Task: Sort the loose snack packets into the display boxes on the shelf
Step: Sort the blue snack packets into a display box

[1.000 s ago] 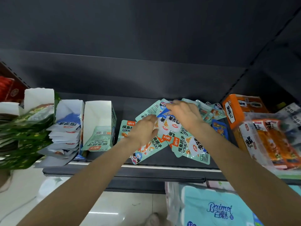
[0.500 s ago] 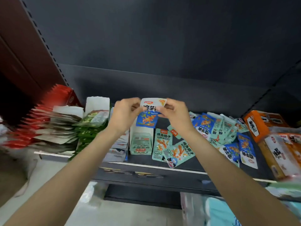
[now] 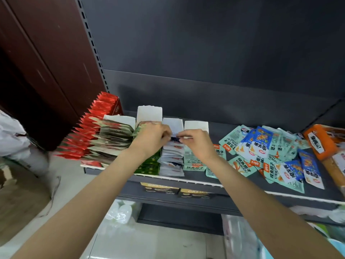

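My left hand (image 3: pixel 151 139) and my right hand (image 3: pixel 197 143) together pinch a blue snack packet (image 3: pixel 175 139) over the display box of white-and-blue packets (image 3: pixel 172 161). Only a small strip of the packet shows between my fingers. To the right of that box stands a mint-green display box (image 3: pixel 195 163) with few packets in it. A loose pile of mint and blue snack packets (image 3: pixel 265 152) lies spread on the dark shelf (image 3: pixel 233 181) to the right of my hands.
Left of my hands stand display boxes of green packets (image 3: pixel 149 165), beige packets (image 3: pixel 112 139) and red packets (image 3: pixel 89 131). An orange box (image 3: pixel 321 141) sits at the shelf's far right. A dark red cabinet (image 3: pixel 46 62) rises at the left. Bags lie on the floor below.
Both hands lifted a blue packet off the loose pile and carried it left and down to the white-and-blue box. The view swung left, so the red packets now show.
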`<action>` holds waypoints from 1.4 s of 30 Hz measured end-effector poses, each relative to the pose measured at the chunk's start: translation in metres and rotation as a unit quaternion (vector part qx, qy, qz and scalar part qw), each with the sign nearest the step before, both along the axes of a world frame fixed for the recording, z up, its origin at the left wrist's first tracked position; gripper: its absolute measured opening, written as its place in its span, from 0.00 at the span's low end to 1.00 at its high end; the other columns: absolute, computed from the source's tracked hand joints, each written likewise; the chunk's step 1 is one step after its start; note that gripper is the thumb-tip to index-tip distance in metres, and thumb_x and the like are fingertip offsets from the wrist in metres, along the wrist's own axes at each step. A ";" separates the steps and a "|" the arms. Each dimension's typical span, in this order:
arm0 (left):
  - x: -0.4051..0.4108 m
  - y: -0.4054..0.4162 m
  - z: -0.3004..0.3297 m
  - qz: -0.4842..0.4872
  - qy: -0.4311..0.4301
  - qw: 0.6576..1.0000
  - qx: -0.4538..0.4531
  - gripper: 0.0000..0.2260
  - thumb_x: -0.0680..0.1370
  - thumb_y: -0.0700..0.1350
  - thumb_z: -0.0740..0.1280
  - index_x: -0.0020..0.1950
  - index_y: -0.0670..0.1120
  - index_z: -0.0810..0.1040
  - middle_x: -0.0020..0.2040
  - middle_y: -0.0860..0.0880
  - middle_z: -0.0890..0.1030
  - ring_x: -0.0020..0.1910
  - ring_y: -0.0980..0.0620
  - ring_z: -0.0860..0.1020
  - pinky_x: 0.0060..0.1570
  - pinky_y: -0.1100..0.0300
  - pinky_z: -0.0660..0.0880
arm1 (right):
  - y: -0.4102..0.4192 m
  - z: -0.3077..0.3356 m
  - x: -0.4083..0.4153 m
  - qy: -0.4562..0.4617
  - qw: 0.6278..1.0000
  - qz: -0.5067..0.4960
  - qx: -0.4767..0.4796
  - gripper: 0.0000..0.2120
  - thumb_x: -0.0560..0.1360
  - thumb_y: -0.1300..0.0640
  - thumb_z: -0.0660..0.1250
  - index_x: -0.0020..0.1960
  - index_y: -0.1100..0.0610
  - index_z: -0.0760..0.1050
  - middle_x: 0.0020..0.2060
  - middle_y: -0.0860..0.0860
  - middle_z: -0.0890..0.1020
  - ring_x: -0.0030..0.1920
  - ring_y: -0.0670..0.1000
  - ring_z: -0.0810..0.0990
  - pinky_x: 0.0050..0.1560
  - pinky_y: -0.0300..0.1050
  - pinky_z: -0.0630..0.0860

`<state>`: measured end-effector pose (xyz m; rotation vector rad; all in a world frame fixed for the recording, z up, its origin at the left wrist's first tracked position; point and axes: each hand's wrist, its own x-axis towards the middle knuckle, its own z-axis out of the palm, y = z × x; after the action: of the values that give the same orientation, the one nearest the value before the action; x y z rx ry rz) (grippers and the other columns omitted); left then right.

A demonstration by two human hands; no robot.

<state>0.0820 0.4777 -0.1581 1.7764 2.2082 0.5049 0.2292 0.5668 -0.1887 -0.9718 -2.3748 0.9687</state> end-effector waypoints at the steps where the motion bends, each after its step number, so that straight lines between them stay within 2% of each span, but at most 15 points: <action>1: 0.002 0.002 -0.002 -0.011 0.003 0.999 -0.049 0.10 0.78 0.45 0.65 0.58 0.47 0.79 0.54 0.46 0.82 0.54 0.47 0.78 0.56 0.56 0.73 | 0.001 0.000 0.004 -0.040 0.999 0.012 -0.001 0.13 0.75 0.67 0.65 0.56 0.58 0.81 0.53 0.52 0.83 0.55 0.50 0.79 0.59 0.42 0.74; 4: 0.017 0.011 -0.004 -0.021 0.030 0.995 -0.094 0.13 0.77 0.48 0.64 0.61 0.49 0.77 0.58 0.46 0.80 0.56 0.45 0.76 0.57 0.54 0.72 | 0.005 0.005 0.020 -0.086 0.996 0.023 -0.020 0.21 0.74 0.71 0.60 0.60 0.55 0.78 0.61 0.51 0.79 0.59 0.52 0.77 0.57 0.38 0.71; 6: 0.033 0.020 -0.003 0.001 0.021 0.999 -0.029 0.13 0.78 0.47 0.63 0.62 0.48 0.76 0.59 0.46 0.79 0.57 0.45 0.76 0.57 0.55 0.71 | 0.014 0.008 0.039 -0.058 0.998 -0.012 -0.017 0.19 0.74 0.69 0.62 0.60 0.53 0.78 0.59 0.49 0.80 0.56 0.51 0.78 0.57 0.38 0.72; 8: 0.056 0.031 -0.001 0.012 -0.004 0.999 0.032 0.13 0.79 0.44 0.61 0.64 0.46 0.74 0.61 0.47 0.77 0.60 0.46 0.74 0.60 0.54 0.69 | 0.028 0.006 0.063 -0.022 0.998 -0.054 0.006 0.16 0.74 0.67 0.65 0.58 0.53 0.79 0.54 0.50 0.81 0.51 0.52 0.79 0.57 0.44 0.75; 12: 0.115 0.071 -0.013 -0.045 -0.016 0.996 0.071 0.13 0.79 0.41 0.60 0.64 0.44 0.74 0.61 0.45 0.76 0.62 0.45 0.71 0.60 0.52 0.68 | 0.067 -0.010 0.120 -0.053 0.991 -0.115 0.043 0.14 0.74 0.66 0.66 0.58 0.56 0.79 0.56 0.53 0.80 0.56 0.52 0.78 0.56 0.39 0.71; 17: 0.182 0.129 -0.059 -0.116 0.016 0.991 -0.068 0.21 0.79 0.43 0.61 0.71 0.43 0.64 0.69 0.43 0.68 0.69 0.44 0.66 0.65 0.52 0.66 | 0.128 -0.046 0.185 -0.209 0.964 -0.157 0.043 0.20 0.76 0.60 0.66 0.67 0.54 0.71 0.66 0.55 0.73 0.66 0.55 0.70 0.62 0.48 0.69; 21: 0.211 0.166 -0.104 -0.131 0.061 0.971 -0.189 0.34 0.79 0.49 0.62 0.78 0.45 0.47 0.78 0.49 0.46 0.77 0.49 0.45 0.74 0.53 0.45 | 0.171 -0.070 0.218 -0.332 0.936 -0.118 0.029 0.33 0.76 0.60 0.66 0.76 0.50 0.54 0.75 0.52 0.57 0.74 0.54 0.56 0.70 0.52 0.64; 23: 0.217 0.176 -0.119 -0.122 0.069 0.966 -0.216 0.35 0.79 0.50 0.62 0.78 0.47 0.43 0.78 0.50 0.43 0.77 0.49 0.41 0.73 0.53 0.42 | 0.188 -0.076 0.225 -0.378 0.920 -0.078 0.072 0.37 0.75 0.66 0.65 0.76 0.48 0.50 0.76 0.51 0.51 0.75 0.54 0.53 0.69 0.52 0.65; 26: 0.221 0.181 -0.128 -0.107 0.074 0.967 -0.219 0.33 0.80 0.51 0.60 0.78 0.48 0.43 0.78 0.51 0.43 0.77 0.50 0.44 0.74 0.52 0.43 | 0.210 -0.075 0.224 -0.424 0.894 0.005 0.141 0.37 0.74 0.67 0.66 0.76 0.47 0.53 0.77 0.49 0.48 0.76 0.53 0.50 0.69 0.53 0.64; 28: 0.221 0.182 -0.128 -0.101 0.076 0.969 -0.212 0.32 0.80 0.50 0.60 0.78 0.48 0.45 0.78 0.52 0.44 0.77 0.50 0.46 0.74 0.53 0.44 | 0.220 -0.071 0.219 -0.432 0.880 0.054 0.189 0.33 0.73 0.64 0.68 0.73 0.50 0.59 0.76 0.51 0.54 0.75 0.52 0.53 0.68 0.52 0.64; 33: 0.225 0.187 -0.126 -0.075 0.035 0.973 -0.216 0.32 0.79 0.43 0.62 0.78 0.48 0.48 0.78 0.52 0.47 0.77 0.51 0.48 0.75 0.54 0.47 | 0.223 -0.061 0.212 -0.400 0.863 0.094 0.292 0.27 0.72 0.66 0.67 0.68 0.55 0.63 0.60 0.52 0.73 0.64 0.54 0.69 0.63 0.50 0.66; 35: 0.224 0.192 -0.122 -0.039 -0.040 0.978 -0.201 0.30 0.77 0.38 0.62 0.77 0.45 0.54 0.77 0.48 0.55 0.76 0.49 0.54 0.74 0.58 0.53 | 0.219 -0.051 0.211 -0.350 0.883 0.094 0.300 0.18 0.72 0.69 0.64 0.58 0.55 0.68 0.51 0.52 0.76 0.56 0.54 0.73 0.52 0.50 0.70; 38: 0.221 0.190 -0.104 0.025 -0.162 0.979 -0.118 0.23 0.77 0.39 0.65 0.72 0.43 0.65 0.70 0.45 0.67 0.70 0.47 0.66 0.66 0.61 0.62 | 0.208 -0.028 0.205 -0.205 0.948 0.014 0.242 0.06 0.76 0.63 0.62 0.47 0.54 0.67 0.43 0.50 0.75 0.43 0.53 0.75 0.39 0.47 0.70; 40: 0.217 0.181 -0.087 0.060 -0.240 0.968 -0.035 0.19 0.77 0.42 0.68 0.66 0.42 0.71 0.65 0.46 0.74 0.65 0.49 0.72 0.64 0.60 0.67 | 0.197 -0.016 0.200 -0.068 0.983 -0.035 0.168 0.04 0.76 0.61 0.65 0.44 0.55 0.70 0.40 0.50 0.78 0.40 0.53 0.77 0.40 0.50 0.75; 42: 0.206 0.171 -0.068 0.081 -0.294 0.951 0.055 0.11 0.76 0.41 0.69 0.58 0.41 0.76 0.56 0.47 0.80 0.56 0.52 0.78 0.59 0.56 0.74 | 0.180 -0.004 0.189 0.046 0.994 -0.063 0.074 0.05 0.75 0.62 0.67 0.42 0.59 0.71 0.38 0.51 0.80 0.39 0.52 0.79 0.41 0.49 0.77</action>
<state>0.2883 0.6484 -0.2257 1.2634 1.9239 1.0541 0.4183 0.7468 -0.1924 -0.9855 -2.2431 0.7611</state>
